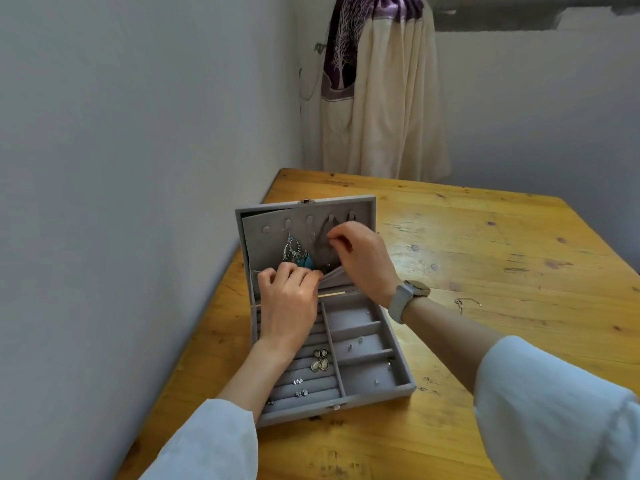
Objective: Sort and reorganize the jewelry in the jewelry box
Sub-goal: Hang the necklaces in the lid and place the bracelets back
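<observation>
Two hands work at the open jewelry box point(377, 393): left hand point(289, 299) pinches the lid pocket's edge point(337, 277); right hand point(360, 259) pinches a thin chain point(317, 245).

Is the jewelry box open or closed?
Open. The jewelry box has its lid standing up, showing earrings in the tray.

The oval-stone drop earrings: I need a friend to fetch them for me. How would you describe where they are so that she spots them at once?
Start at the open grey jewelry box on the wooden table. In its tray's left half, on the padded ring rolls, lie the oval-stone drop earrings. They are the only large pair with pale cream stones; the stud earrings nearer the front edge are tiny and sparkly.
</observation>
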A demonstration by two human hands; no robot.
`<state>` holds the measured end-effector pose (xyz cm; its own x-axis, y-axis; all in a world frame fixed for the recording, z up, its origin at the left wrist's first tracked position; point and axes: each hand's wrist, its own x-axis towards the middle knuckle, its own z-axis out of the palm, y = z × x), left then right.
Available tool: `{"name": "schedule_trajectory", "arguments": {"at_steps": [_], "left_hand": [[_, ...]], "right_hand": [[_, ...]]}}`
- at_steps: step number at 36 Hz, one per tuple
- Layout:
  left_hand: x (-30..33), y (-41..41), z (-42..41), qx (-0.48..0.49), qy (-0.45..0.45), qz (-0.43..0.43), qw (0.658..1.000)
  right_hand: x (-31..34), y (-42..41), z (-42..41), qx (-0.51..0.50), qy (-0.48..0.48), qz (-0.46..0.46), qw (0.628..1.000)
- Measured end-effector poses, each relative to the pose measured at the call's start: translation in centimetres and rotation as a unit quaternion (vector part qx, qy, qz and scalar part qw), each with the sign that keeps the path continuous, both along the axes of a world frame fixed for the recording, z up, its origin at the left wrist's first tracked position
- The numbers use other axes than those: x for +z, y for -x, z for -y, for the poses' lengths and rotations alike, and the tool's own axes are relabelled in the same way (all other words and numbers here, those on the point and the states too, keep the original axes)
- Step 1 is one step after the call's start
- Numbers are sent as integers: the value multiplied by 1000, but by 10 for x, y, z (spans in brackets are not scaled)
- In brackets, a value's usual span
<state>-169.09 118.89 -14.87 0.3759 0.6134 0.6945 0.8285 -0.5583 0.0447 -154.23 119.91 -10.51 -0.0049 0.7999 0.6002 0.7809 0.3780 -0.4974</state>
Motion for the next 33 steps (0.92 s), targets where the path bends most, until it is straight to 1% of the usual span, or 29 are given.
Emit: {"name": "schedule_trajectory", "arguments": {"at_steps": [3, 5, 8, 10, 11, 14, 15, 17, 19, 21, 22, 23, 25, 27, 30, 33], "left_hand": [[2, -1, 1, 2, 2, -5, 1000], [0, 0, 1, 3, -3, -10, 1000], [-1, 0, 1, 6, -10, -11, 1000], [-1, 0, 0, 6, -9, -10, 1000], [0, 0, 0, 6, -7, -10, 1000], [1, -1, 0, 8, -7, -9, 1000], [1, -1, 0, 8, -7, -5, 1000], [2, -1, 0, 7, -5, 4, 1000], [1, -1, 0, 6, -3, 10, 1000], [0, -2, 0, 7, -1, 14, 1000], [0, -2, 0, 8, 1, 16, 1000], [0, -2, 0, 10, 1, 17, 1000], [0, -3, 0, 11, 1, 19, 1000], [1, -3, 1, 9, 6, 22, 1000], [1, -3, 2, 11, 9, 24, 1000], [1, -3, 2, 11, 11, 25, 1000]], "right_hand": [[-14, -1, 1, 5, 33, 93, 995], [-23, -5, 2, -16, 18, 165, 986], [-25, -10, 6, -47, -11, 272, 961], [-23, -13, 10, -32, -13, 315, 948], [-22, -15, 12, -20, -2, 321, 947], [-16, -19, 18, 15, 38, 287, 957], [-14, -21, 20, 26, 39, 270, 962], [-13, -26, 26, 34, 9, 231, 972], [-17, -29, 32, 10, -39, 155, 987], [-23, -29, 40, -45, -44, 59, 996], [-25, -28, 43, -78, -12, 19, 997], [-26, -28, 46, -110, 39, -10, 993], [-31, -28, 45, -160, 149, -28, 976], [-33, -28, 41, -189, 210, -27, 959], [-34, -27, 33, -216, 235, -28, 947], [-35, -28, 32, -236, 230, -30, 944]]}}
